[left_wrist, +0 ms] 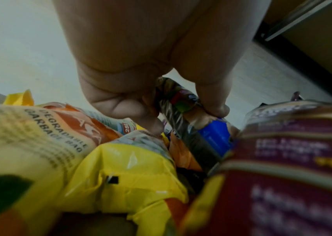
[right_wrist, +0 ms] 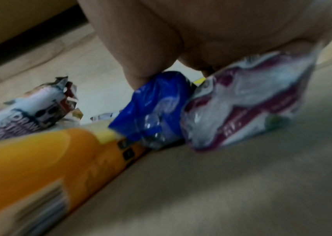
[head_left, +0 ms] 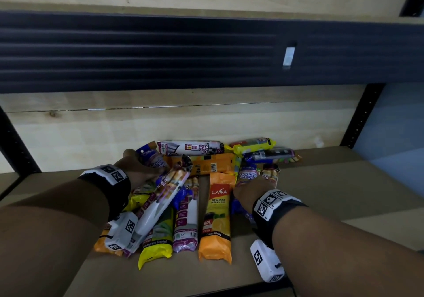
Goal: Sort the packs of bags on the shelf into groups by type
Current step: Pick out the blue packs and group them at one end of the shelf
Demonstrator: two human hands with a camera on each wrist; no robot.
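A heap of bag packs lies on the shelf board [head_left: 332, 193]. My left hand [head_left: 137, 166] reaches into the heap's far left and pinches a blue and purple singlet-handle pack [head_left: 152, 159] between thumb and fingers [left_wrist: 215, 105]. A white drawstring pack [head_left: 160, 195] leans across that wrist. My right hand [head_left: 245, 193] grips a second blue singlet-handle pack [right_wrist: 156, 103] at the heap's right; its thumb [right_wrist: 140, 63] presses the pack's side and its fingers are hidden. A white and purple pack [right_wrist: 241, 99] lies against that hand. An orange Casa pack [head_left: 216, 216] lies between my arms.
A yellow lemongrass pack [head_left: 158, 237] and a white and purple pack [head_left: 185, 218] lie at the front. Several more packs sit against the back wall, among them a drawstring pack [head_left: 190, 147]. The dark upper shelf edge [head_left: 206, 51] hangs overhead. Black uprights [head_left: 360, 117] stand at both ends.
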